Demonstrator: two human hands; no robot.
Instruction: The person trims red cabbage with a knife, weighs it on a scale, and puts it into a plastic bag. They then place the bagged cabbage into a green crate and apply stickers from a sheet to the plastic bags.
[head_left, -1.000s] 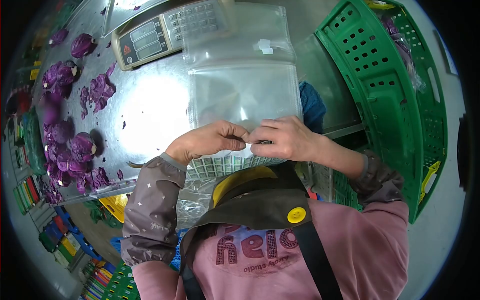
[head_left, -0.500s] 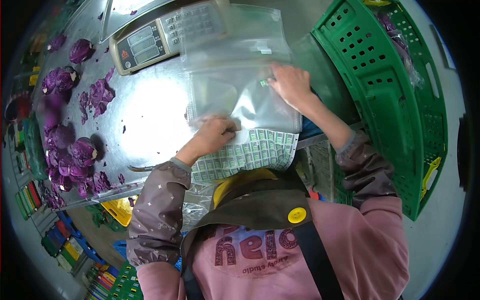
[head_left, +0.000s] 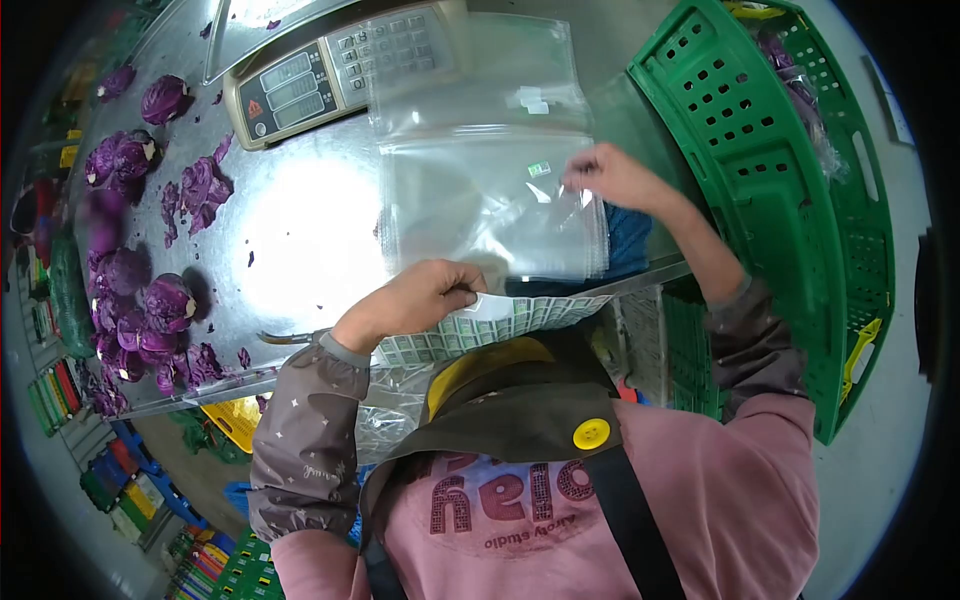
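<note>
Metal worktop (head_left: pixel 320 200) gleams; at its front edge the left hand (head_left: pixel 420 295) pinches a floppy, probably light sheet of green-and-white labels (head_left: pixel 500 322), best held by its border. Beyond, the right hand (head_left: pixel 622 180), grip unclear, hovers near slippery-looking clear plastic bags (head_left: pixel 450 200).

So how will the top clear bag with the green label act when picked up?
Likely floppy: the clear bag looks like thin film, with soft ripples. Probably light for its size, being flat and see-through. It may cling to or slide over the bags beneath; the stack's edges look closely layered and glossy.
</note>
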